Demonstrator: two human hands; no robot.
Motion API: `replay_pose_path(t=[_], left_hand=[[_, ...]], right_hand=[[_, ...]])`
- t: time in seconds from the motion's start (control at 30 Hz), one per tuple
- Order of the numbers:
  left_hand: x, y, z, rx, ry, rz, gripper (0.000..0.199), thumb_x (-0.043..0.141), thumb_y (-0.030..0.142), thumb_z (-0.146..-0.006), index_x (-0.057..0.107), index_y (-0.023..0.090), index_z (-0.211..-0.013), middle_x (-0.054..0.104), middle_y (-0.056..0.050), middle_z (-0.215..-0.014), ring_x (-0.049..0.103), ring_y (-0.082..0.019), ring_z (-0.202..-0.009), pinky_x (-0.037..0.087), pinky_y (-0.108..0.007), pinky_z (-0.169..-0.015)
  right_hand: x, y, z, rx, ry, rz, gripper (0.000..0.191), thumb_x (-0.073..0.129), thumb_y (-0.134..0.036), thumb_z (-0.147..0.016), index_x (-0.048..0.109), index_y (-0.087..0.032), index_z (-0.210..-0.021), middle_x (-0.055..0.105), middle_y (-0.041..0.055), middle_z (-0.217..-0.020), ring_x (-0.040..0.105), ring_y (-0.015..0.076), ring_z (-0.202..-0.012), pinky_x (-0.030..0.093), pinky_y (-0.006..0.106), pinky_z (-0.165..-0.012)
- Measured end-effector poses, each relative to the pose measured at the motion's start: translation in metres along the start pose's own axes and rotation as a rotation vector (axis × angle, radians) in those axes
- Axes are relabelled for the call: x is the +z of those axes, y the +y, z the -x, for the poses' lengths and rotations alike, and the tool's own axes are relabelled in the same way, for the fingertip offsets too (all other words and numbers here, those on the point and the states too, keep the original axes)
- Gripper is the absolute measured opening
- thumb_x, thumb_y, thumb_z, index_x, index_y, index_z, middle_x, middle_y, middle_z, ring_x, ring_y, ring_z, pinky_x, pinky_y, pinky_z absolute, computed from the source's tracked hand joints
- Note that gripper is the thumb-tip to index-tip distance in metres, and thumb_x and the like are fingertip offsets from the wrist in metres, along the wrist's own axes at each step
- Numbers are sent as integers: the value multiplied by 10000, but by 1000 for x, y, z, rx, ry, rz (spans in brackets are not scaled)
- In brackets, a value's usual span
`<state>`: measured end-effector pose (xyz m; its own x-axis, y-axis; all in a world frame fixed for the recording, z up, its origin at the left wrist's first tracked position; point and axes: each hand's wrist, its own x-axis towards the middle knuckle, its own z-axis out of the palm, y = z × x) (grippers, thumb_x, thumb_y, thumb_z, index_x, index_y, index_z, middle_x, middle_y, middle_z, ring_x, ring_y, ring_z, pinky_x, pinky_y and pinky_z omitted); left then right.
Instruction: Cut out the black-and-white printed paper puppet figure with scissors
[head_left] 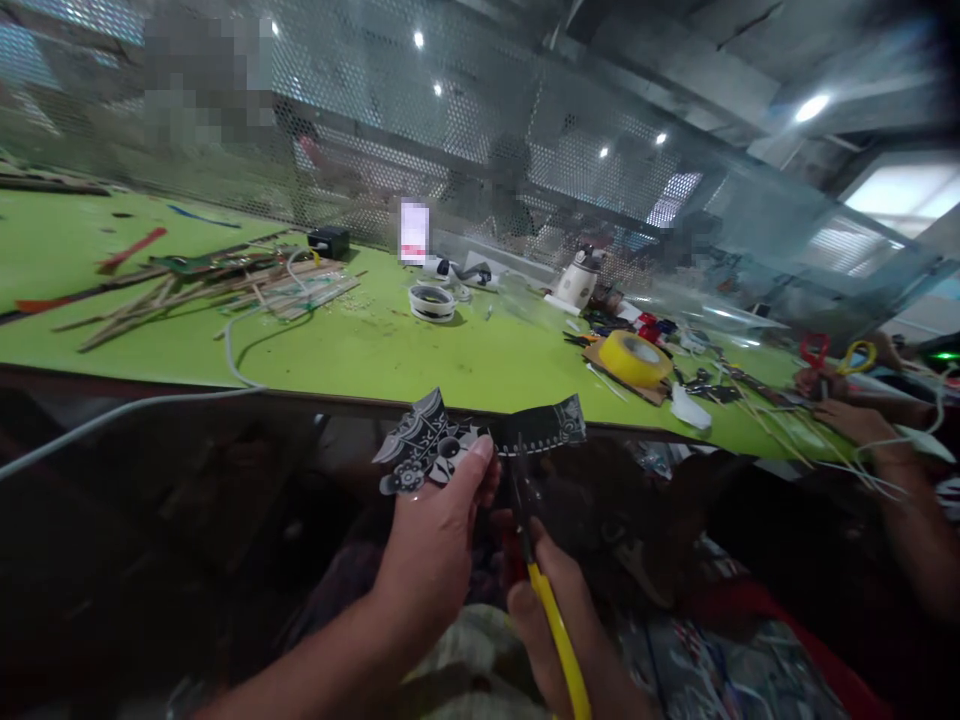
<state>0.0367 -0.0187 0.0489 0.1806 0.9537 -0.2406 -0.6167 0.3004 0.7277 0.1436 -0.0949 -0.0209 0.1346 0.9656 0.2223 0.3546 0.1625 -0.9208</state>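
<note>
Clock directions from the middle of the view. Left hand (439,530), between 6 and 7: thumb pressed down, fingers closed, pinching a black-and-white patterned cutout (431,440) at 7, thin and sheet-like, held up in front of the table edge, not on the table. Dark strip (551,428) with a white-marked edge sticks out past the thumb toward 4; can't tell if it's joined to the cutout. Right hand (577,600) at 5, fingers wrapped round yellow-handled scissors (557,640), dark blades pointing up to the strip; blade opening too blurred to tell. Green table (360,360) behind the hands: yellow tape roll (634,358) at 3 on brown cardboard, white ring (431,303) between 10 and 11, pale cone-shaped object (576,285) at 2, lit screen (414,230) at 11, pile of thin sticks (247,290) just past 9, white cable (135,408) trailing over the edge below it. Just past 3, a co-worker's hand (859,425) on the table, near red and yellow scissor handles.
</note>
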Motion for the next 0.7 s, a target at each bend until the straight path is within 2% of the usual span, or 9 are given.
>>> replay_pose_path(t=[0.07, 0.17, 0.23, 0.4, 0.6, 0.7], left_hand=[[0, -3, 0, -3, -9, -10, 241, 799, 328, -688, 627, 162, -716, 638, 21, -626, 562, -102, -554, 458, -191, -516], [-1, -6, 1, 0, -18, -26, 237, 793, 327, -698, 623, 164, -727, 652, 16, -656, 560, -105, -554, 461, -209, -533], [-2, -5, 2, 26, -28, -51, 222, 783, 325, -702, 638, 163, -745, 670, 3, -690, 573, -121, -571, 470, -231, -555], [-3, -2, 4, 120, -38, -96, 186, 753, 324, -718, 655, 173, -761, 687, -9, -741, 622, -173, -701, 500, -274, -678], [-7, -6, 4, 136, -43, -171, 203, 751, 353, -719, 652, 176, -706, 649, -7, -641, 608, -184, -657, 496, -286, -647], [-4, -3, 5, 157, -24, -213, 177, 728, 344, -730, 653, 190, -688, 626, 2, -586, 618, -198, -665, 500, -286, -631]], right_hand=[[2, -17, -5, -18, -31, -77, 664, 467, -722, -826, 555, -227, -1260, 656, 63, -960, 618, 203, -801, 526, 280, -696], [5, -29, -12, -29, -41, -183, 674, 485, -710, -827, 545, -213, -1279, 660, 78, -1061, 640, 230, -937, 530, 297, -829], [6, -29, -15, -33, -39, -205, 672, 492, -709, -824, 551, -209, -1270, 663, 81, -1101, 644, 242, -999, 525, 294, -869], [5, -26, -19, -79, -46, -175, 629, 536, -693, -808, 568, -249, -1253, 668, 60, -1126, 654, 241, -1014, 527, 273, -870], [4, -34, -16, -113, -101, -151, 485, 504, -577, -891, 518, -294, -1285, 635, 31, -1194, 632, 212, -1043, 500, 254, -911], [4, -35, -16, -110, -105, -129, 476, 514, -564, -891, 509, -310, -1294, 623, 17, -1203, 597, 208, -1091, 460, 245, -962]])
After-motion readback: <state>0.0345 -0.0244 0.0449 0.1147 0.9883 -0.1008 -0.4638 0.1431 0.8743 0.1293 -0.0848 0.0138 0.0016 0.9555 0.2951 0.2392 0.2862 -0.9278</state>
